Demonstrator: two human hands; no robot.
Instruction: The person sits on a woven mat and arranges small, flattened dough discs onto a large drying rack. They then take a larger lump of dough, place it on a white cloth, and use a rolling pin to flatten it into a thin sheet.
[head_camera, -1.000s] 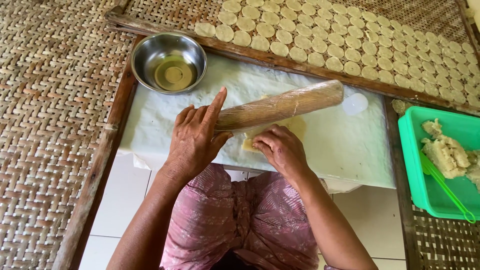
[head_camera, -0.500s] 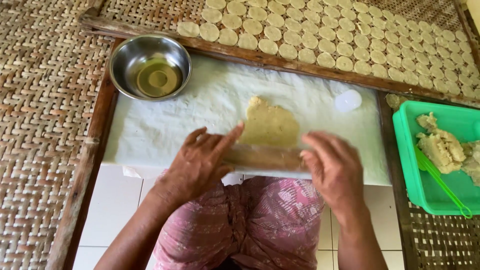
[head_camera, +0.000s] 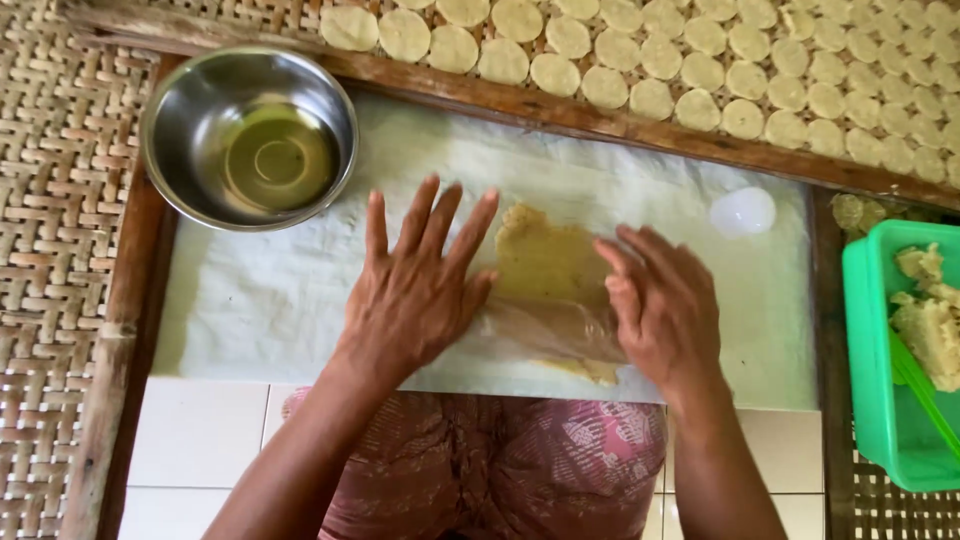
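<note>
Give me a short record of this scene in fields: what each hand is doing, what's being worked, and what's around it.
left hand: left hand flat, fingers spread, palm on the rolling pin
right hand: right hand flat on the pin's other end
worked piece: flattened dough sheet under the pin
surface: white cloth inside a wooden frame
upper left: steel bowl holding yellowish liquid
top: rows of round dough discs on a woven mat
right: green tub with dough lumps; small white cap on the cloth
</note>
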